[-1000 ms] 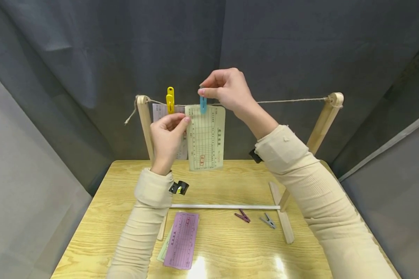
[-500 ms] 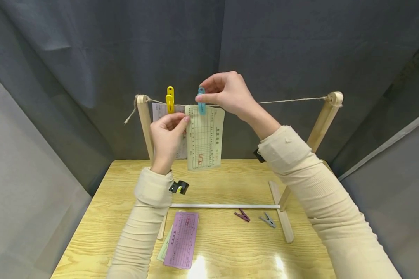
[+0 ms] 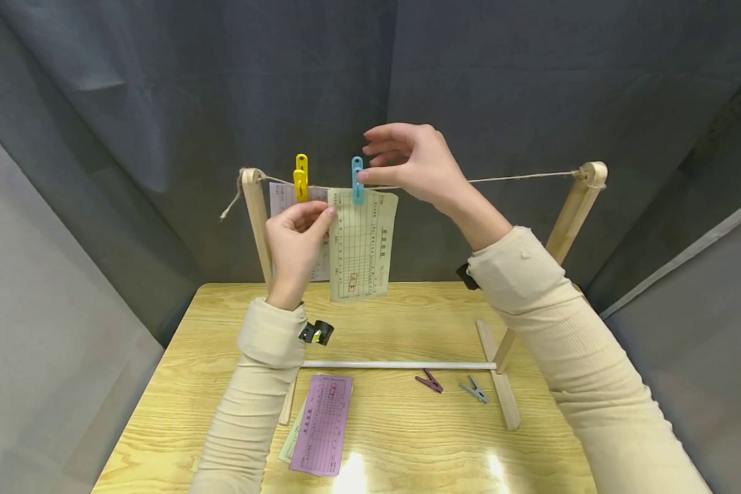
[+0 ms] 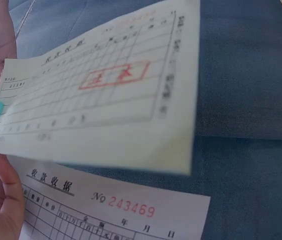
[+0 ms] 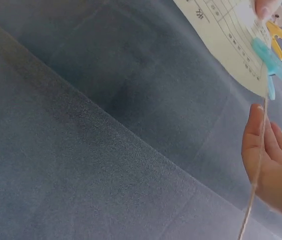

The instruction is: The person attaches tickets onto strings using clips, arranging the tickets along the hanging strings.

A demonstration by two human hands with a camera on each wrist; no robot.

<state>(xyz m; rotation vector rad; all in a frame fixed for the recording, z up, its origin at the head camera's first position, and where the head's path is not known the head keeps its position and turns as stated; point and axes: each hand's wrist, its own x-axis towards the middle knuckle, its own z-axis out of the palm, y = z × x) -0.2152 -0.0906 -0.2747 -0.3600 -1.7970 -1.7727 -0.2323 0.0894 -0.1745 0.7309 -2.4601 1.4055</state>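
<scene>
A pale green receipt slip [image 3: 362, 247] hangs from the string [image 3: 519, 178], held there by a blue clothespin [image 3: 357, 180]. My left hand [image 3: 298, 240] pinches the slip's upper left edge between thumb and fingers. Just right of the clothespin is my right hand [image 3: 416, 161], its fingers spread apart and off the pin; in the right wrist view a gap shows between the fingertips [image 5: 255, 112] and the blue clothespin [image 5: 276, 65]. Behind the left hand a white receipt slip [image 4: 131, 210] hangs under a yellow clothespin [image 3: 301, 178].
The string runs between two wooden posts [image 3: 571, 216], joined below by a white rod [image 3: 401, 366]. On the table [image 3: 420, 439] lie a purple slip [image 3: 321, 425] over a green one, a maroon clothespin [image 3: 429, 381] and a grey clothespin [image 3: 474, 390]. A dark curtain hangs behind.
My right hand has let go of the blue clothespin and moved slightly right, its fingers spreading. The pin stays on the string with the green slip. The left hand keeps its place.
</scene>
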